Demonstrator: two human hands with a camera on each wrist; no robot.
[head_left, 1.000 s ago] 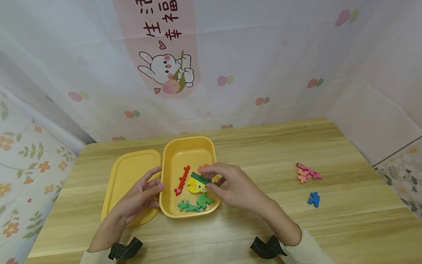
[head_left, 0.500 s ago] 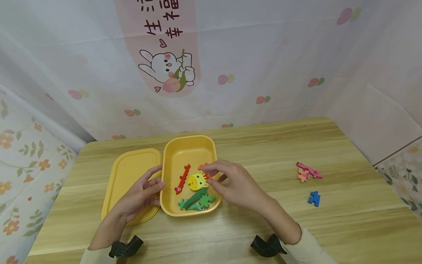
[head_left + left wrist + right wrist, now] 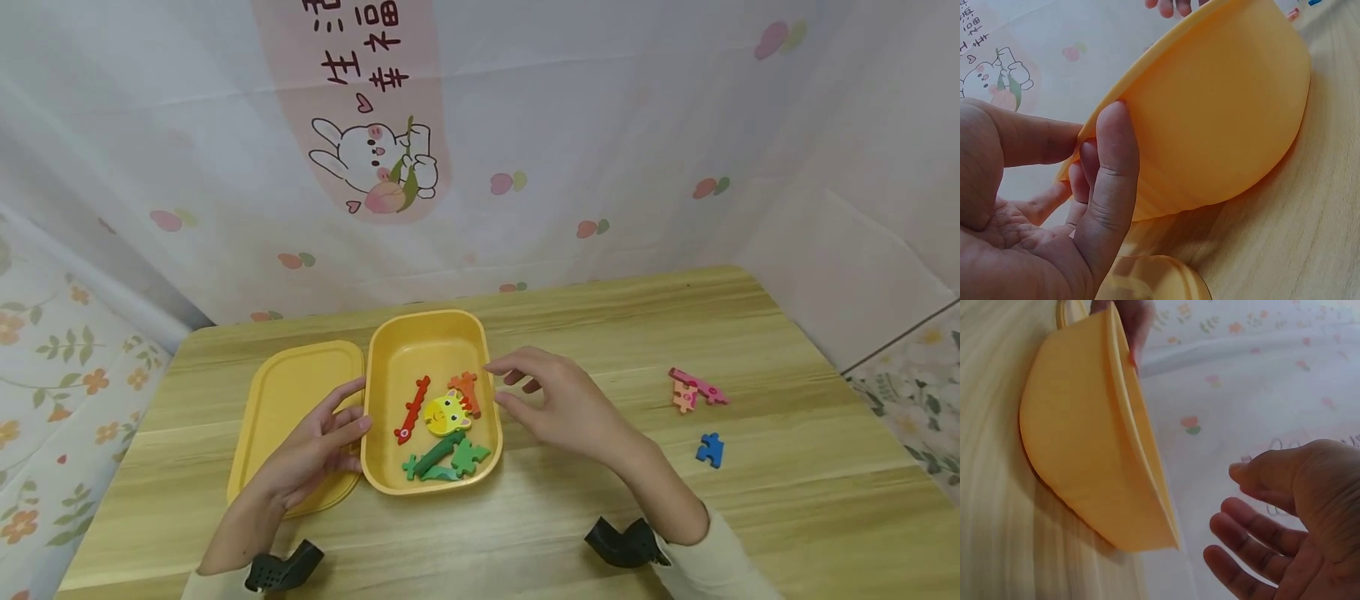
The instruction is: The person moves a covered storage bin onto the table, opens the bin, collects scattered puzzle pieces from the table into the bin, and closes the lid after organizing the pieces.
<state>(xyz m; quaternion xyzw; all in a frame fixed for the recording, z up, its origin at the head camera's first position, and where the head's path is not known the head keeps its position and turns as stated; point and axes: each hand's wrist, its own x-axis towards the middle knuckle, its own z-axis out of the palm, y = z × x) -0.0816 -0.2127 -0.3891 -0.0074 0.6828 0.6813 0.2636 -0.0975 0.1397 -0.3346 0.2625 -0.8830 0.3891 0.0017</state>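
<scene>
A yellow box [image 3: 487,467] stands uncovered on the table, with puzzle pieces inside. My left hand [image 3: 322,446] holds its left rim; in the left wrist view the thumb meets the rim and a finger [image 3: 1116,150] lies against the outer wall. My right hand [image 3: 562,404] hovers just beyond the right rim, thumb and fingers apart, holding nothing. Within the box lie a giraffe-head piece [image 3: 442,417], a long red piece [image 3: 412,410], an orange piece [image 3: 467,387], a dark green piece [image 3: 437,454] over a lighter green one, and another green piece [image 3: 469,457].
The yellow lid [image 3: 288,400] lies flat left of the box. Farther right on the table [image 3: 585,333] are a long pink piece [image 3: 701,387], a peach piece [image 3: 683,397] and a blue piece [image 3: 710,450]. A printed white curtain [image 3: 562,125] hangs behind.
My right hand has let go of the dark green piece, which now lies on the green pieces, and has moved right, out of the box. The left hand has stayed at the rim.
</scene>
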